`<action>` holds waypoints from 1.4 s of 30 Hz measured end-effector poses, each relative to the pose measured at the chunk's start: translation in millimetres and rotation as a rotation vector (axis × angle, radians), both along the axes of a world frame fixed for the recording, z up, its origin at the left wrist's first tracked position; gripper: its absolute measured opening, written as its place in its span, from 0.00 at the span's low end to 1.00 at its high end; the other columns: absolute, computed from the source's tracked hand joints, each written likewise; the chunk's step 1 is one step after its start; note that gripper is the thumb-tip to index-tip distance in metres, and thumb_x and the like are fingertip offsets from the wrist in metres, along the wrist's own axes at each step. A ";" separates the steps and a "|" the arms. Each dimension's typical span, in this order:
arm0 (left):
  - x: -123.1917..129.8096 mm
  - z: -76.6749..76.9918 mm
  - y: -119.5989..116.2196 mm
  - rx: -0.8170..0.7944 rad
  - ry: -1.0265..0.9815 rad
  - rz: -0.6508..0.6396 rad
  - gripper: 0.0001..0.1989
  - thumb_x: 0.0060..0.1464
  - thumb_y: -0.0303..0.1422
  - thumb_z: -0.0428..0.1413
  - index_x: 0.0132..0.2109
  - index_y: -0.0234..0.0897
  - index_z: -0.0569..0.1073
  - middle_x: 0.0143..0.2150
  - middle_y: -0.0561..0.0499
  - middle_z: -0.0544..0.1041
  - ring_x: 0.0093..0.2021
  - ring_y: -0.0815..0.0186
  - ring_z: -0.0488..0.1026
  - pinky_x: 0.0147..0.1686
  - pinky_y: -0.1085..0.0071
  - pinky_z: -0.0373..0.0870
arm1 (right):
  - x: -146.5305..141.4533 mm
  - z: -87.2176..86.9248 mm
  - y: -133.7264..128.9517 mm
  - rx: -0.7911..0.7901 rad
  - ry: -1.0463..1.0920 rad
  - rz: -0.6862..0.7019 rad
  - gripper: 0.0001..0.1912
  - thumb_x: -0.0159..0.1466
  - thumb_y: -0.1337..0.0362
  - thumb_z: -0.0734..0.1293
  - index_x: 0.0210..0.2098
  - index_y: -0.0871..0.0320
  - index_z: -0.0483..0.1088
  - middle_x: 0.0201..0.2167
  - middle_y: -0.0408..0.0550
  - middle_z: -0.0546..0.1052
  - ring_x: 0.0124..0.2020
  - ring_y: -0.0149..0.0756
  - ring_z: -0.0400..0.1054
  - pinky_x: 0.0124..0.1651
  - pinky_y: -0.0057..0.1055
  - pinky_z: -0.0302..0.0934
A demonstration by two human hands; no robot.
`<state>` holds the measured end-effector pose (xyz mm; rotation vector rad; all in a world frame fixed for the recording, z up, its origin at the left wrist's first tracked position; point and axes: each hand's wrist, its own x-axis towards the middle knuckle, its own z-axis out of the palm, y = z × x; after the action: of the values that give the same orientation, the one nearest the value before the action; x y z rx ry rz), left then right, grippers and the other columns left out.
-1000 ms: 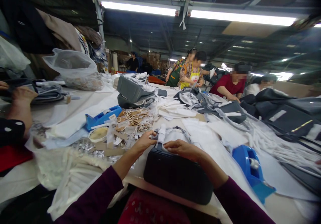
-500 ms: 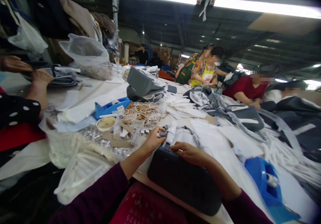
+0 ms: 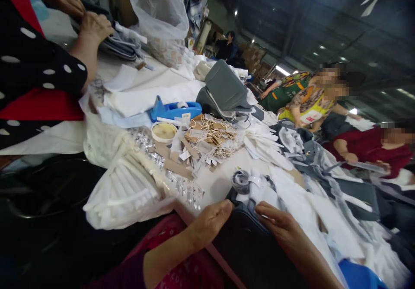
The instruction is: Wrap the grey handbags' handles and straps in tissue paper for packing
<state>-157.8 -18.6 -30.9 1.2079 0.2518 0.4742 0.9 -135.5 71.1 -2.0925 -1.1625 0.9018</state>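
A dark navy handbag [image 3: 249, 246] lies at the near table edge in front of me. My left hand [image 3: 212, 220] rests on its left top corner, fingers curled against the bag. My right hand [image 3: 280, 226] lies on the bag's top edge, fingertips near the strap attachment. Just beyond the bag sit a rolled grey strap [image 3: 240, 181] and white wrapping paper [image 3: 262, 189]. Whether either hand grips the bag or only presses on it is unclear.
Paper tags with strings [image 3: 207, 135], a tape roll [image 3: 164, 131] and a blue tape dispenser [image 3: 175, 109] lie ahead left. A bag of white foam strips [image 3: 126, 189] hangs over the edge. A co-worker's arms [image 3: 87, 34] work at left; other people stand at the far right.
The view has tilted and swung left and down. Both hands slid back from the white-wrapped handle toward the bag's near top edge, letting go of the wrapping.
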 end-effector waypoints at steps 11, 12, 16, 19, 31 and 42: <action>6.9 -4.3 15.5 0.084 -0.105 -0.015 0.28 0.45 0.30 0.63 0.54 0.41 0.65 0.54 0.45 0.65 0.51 0.59 0.67 0.49 0.66 0.65 | -9.6 2.8 8.7 0.063 -0.086 -0.060 0.18 0.61 0.55 0.64 0.20 0.59 0.63 0.27 0.44 0.63 0.30 0.32 0.58 0.31 0.26 0.54; 8.9 -2.6 17.6 0.055 -0.107 -0.074 0.31 0.45 0.28 0.62 0.57 0.41 0.63 0.53 0.46 0.67 0.50 0.60 0.68 0.49 0.66 0.65 | -9.3 4.9 9.1 0.074 -0.106 -0.030 0.17 0.62 0.57 0.63 0.20 0.59 0.64 0.27 0.44 0.63 0.31 0.32 0.58 0.32 0.25 0.54; 17.4 4.2 26.5 -0.035 -0.033 -0.325 0.33 0.44 0.32 0.64 0.58 0.40 0.64 0.52 0.46 0.72 0.48 0.58 0.71 0.46 0.67 0.68 | -4.6 7.9 10.8 0.103 -0.119 0.142 0.13 0.60 0.68 0.58 0.21 0.59 0.67 0.28 0.44 0.66 0.31 0.31 0.60 0.31 0.23 0.55; 25.2 8.5 29.1 -0.108 0.126 -0.330 0.36 0.41 0.35 0.67 0.58 0.39 0.66 0.48 0.47 0.76 0.45 0.58 0.73 0.44 0.67 0.71 | 4.3 9.5 10.2 0.142 -0.128 0.271 0.13 0.56 0.74 0.57 0.23 0.59 0.71 0.26 0.42 0.69 0.30 0.29 0.63 0.33 0.22 0.57; 36.2 32.3 -2.1 -0.131 0.305 0.025 0.32 0.26 0.32 0.72 0.43 0.43 0.70 0.33 0.57 0.77 0.32 0.68 0.74 0.32 0.78 0.74 | -1.2 -47.7 -169.0 1.000 0.073 -1.082 0.18 0.64 0.62 0.61 0.53 0.54 0.68 0.53 0.49 0.71 0.54 0.38 0.66 0.60 0.39 0.57; 39.0 20.0 0.4 0.041 0.410 0.212 0.36 0.29 0.40 0.71 0.50 0.51 0.71 0.52 0.56 0.76 0.63 0.45 0.60 0.55 0.55 0.71 | -13.4 -109.4 -183.7 1.118 0.663 -1.084 0.26 0.64 0.54 0.61 0.58 0.55 0.56 0.51 0.54 0.68 0.47 0.40 0.70 0.52 0.39 0.65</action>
<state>-118.8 -18.2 -10.9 1.3192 0.7297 0.4119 -12.5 -319.2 -38.3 -1.0186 0.0094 0.2099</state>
